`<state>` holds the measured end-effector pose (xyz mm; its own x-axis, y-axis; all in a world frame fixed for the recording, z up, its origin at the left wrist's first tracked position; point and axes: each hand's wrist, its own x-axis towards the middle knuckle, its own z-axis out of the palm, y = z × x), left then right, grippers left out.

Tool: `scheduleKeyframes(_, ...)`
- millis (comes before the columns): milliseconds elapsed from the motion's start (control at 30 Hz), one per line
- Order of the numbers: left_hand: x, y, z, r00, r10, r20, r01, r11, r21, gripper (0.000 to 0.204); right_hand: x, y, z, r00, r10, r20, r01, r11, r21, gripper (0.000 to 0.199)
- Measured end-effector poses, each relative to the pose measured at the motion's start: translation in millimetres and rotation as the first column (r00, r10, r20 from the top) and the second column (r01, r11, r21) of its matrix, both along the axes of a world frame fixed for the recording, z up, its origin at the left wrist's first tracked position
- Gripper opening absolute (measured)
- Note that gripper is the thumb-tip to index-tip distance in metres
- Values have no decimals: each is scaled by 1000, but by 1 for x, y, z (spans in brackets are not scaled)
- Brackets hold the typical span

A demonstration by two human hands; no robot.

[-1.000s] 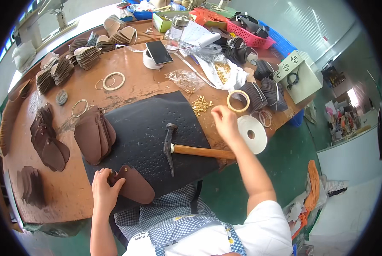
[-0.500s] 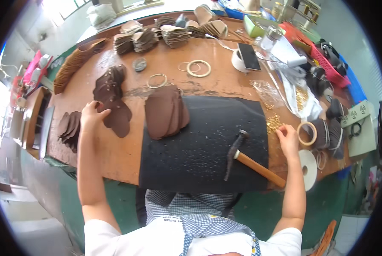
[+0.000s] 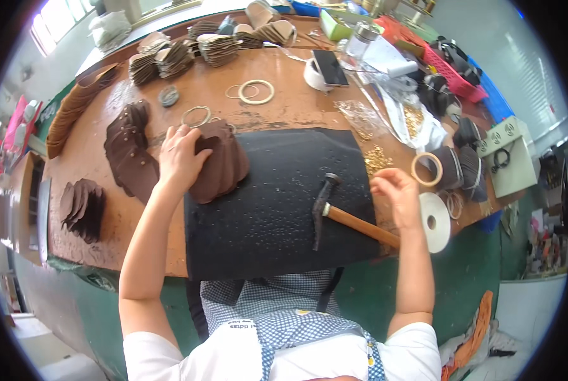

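My left hand (image 3: 181, 157) lies over the left side of a stack of brown sole-shaped leather pieces (image 3: 230, 155), thumb apart from the fingers. The stack rests partly on a black mat (image 3: 271, 241). My right hand (image 3: 399, 193) hovers at the mat's right edge, near a heap of small gold-coloured metal pieces (image 3: 378, 160). Its thumb and fingers are pinched together; anything between them is too small to make out. A hammer (image 3: 354, 225) with a wooden handle lies on the mat, its handle end close to my right wrist. Brown pieces with small metal studs (image 3: 128, 149) fan out left of my left hand.
Another brown stack (image 3: 82, 209) sits at the far left. Several piles of insole shapes (image 3: 219, 49) line the back. A phone (image 3: 330, 68) rests on a white roll. Tape rings (image 3: 427, 169), a white roll (image 3: 435, 222) and a socket box (image 3: 509, 155) stand right.
My left hand has moved right, from the studded pieces to the brown stack on the mat. My right hand has drawn slightly back from the gold-coloured heap. The whole view has shifted.
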<state>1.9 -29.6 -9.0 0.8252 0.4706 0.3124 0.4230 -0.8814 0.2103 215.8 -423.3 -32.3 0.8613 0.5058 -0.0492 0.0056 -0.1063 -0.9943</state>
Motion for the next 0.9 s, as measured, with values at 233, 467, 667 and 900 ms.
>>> scheduleKeyframes(233, -61, -109, 56, 955, -17, 298, 242, 626, -741, 21, -101, 43, 29, 967, 202, -159, -180, 973, 142, 13)
scheduleKeyframes(467, -78, -151, 8, 967, 110, 228, 206, 184, -961, 19, -159, 83, 20, 928, 353, 115, -368, 917, 155, 11)
scheduleKeyframes(667, -82, -158, -1, 959, 130, 253, 226, 191, -955, 20, -161, 98, 14, 859, 325, 397, -363, 932, 23, 13)
scheduleKeyframes(900, -82, -160, 0, 932, -10, 363, 323, 481, -815, 15, -162, 99, 14, 911, 332, 245, -358, 931, 70, 17)
